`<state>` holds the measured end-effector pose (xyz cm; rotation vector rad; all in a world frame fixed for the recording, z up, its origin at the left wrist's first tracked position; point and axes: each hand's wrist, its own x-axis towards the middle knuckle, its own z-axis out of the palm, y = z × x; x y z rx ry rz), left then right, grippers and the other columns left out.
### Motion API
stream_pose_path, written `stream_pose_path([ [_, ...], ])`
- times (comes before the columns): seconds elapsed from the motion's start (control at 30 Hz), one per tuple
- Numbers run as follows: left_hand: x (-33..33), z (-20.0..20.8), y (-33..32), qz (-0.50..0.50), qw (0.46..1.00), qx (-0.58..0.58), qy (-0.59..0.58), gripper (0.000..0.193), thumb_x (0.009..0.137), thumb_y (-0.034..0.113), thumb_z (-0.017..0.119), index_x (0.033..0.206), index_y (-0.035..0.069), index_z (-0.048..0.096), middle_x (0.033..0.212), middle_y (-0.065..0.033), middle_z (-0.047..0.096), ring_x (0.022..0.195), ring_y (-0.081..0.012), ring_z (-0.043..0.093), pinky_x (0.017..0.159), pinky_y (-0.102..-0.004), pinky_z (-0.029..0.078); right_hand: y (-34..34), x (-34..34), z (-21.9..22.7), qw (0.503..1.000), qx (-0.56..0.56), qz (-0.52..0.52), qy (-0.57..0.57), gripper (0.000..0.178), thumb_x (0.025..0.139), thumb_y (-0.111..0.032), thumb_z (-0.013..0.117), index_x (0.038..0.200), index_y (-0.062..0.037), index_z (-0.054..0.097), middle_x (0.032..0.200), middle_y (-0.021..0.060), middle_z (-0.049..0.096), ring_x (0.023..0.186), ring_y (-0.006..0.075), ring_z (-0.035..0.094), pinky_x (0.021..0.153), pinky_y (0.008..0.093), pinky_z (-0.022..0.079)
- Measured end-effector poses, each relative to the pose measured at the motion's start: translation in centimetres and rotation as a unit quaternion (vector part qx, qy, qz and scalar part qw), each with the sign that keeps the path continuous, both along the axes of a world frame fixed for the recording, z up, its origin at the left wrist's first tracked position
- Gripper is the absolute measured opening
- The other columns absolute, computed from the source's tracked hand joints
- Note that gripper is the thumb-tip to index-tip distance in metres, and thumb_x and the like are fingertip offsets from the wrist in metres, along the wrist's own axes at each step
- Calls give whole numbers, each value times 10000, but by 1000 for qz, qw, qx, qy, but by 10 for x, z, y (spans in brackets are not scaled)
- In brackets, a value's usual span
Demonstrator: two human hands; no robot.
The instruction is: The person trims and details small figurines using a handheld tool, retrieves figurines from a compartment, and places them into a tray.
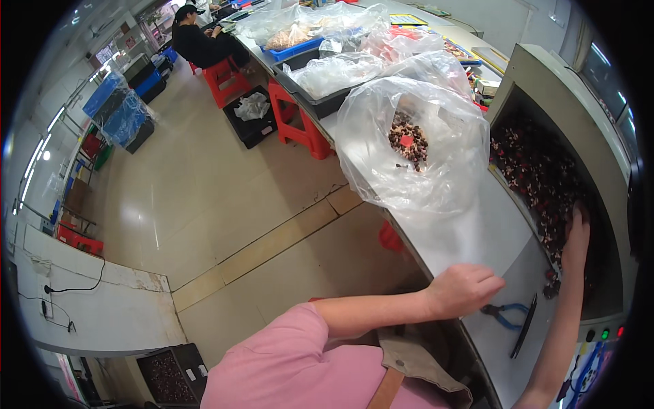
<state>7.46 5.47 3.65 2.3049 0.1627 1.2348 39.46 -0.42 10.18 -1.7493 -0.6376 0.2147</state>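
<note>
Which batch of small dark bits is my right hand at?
The heap in the beige machine, by your right hand; the others sit apart from it, in a clear bag and a black crate.

Your room's pretty bright overall: light tubes (28, 175) glow around 9 o'clock, and the floor (225, 191) throws back glare there too. The clear bag (381, 184) near 1 o'clock shines whitish. At 3 o'clock, the grey box (594, 136) is murky inside, and your right hand (579, 228) looks slightly soft there. Fisheye bends everything rimward (black corners included, lol), and far stuff toward 11 is mushy.
</note>
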Motion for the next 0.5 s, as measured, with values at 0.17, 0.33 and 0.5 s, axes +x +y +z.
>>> stream_pose_path([
  [0.17, -25, 10, -2, -182, 954, -238, -30, 323, 875, 69, 627, 1192, 95, 573, 926, -69, 539, 718, -177, 559, 639, -277, 501, -67, -182, 34, 991, -8, 128, 44, 326, 982, -147, 503, 1293, -55, 468, 997, 12, 486, 803, 72, 476, 702, 213, 401],
  [0.33, -72, 19, -37, -405, 776, -473, 98, 585, 920, 162, 632, 1438, 86, 371, 1175, -66, 443, 889, -93, 492, 773, -229, 458, -146, -274, -11, 983, -24, 181, 14, 398, 838, -76, 687, 1143, -70, 432, 982, 8, 432, 853, 101, 465, 790, 225, 386],
  [0.5, -92, 4, -58, -416, 764, -446, 208, 420, 938, 169, 607, 1332, 64, 507, 1146, -48, 459, 909, -94, 479, 817, -240, 439, -182, -299, -84, 971, -2, 193, 142, 422, 830, -42, 737, 1120, -48, 430, 1013, 35, 511, 912, 112, 512, 819, 226, 406],
])
